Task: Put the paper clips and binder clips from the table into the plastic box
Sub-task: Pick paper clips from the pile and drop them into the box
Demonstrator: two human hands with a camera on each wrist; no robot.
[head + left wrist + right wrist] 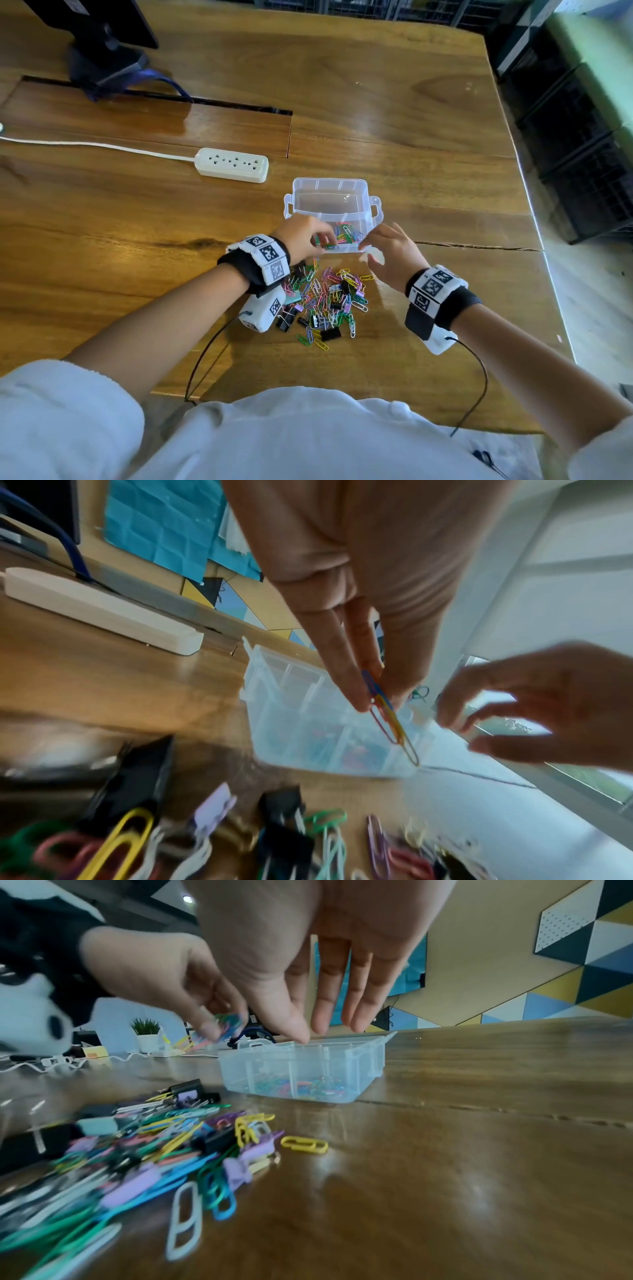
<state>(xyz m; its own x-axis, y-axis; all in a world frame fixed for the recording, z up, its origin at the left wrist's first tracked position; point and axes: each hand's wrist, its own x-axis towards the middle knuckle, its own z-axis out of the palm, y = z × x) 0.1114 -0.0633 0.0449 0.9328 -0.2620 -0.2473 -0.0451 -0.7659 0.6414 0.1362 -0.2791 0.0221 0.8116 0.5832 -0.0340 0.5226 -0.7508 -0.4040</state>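
Wooden and glossy, the surface (394, 144) fills most of the head view, with a long crack running to its right edge. At centre sits the one plastic box (342, 186), clear and lidless, with coloured paper clips in its near compartment. Over its near rim the left hand (301, 236) pinches a few paper clips (387, 710) between thumb and fingers; their exact number is hard to tell. The right hand (394, 253) hovers beside it, its grip wide with loose fingers, holding nothing. Just below lies the pile of clips (325, 301), too tangled to count; black binder clips (330, 334) show among them. One white power strip (231, 164) lies to the upper left, and a monitor stand (102, 58) is cut off at the frame's top.
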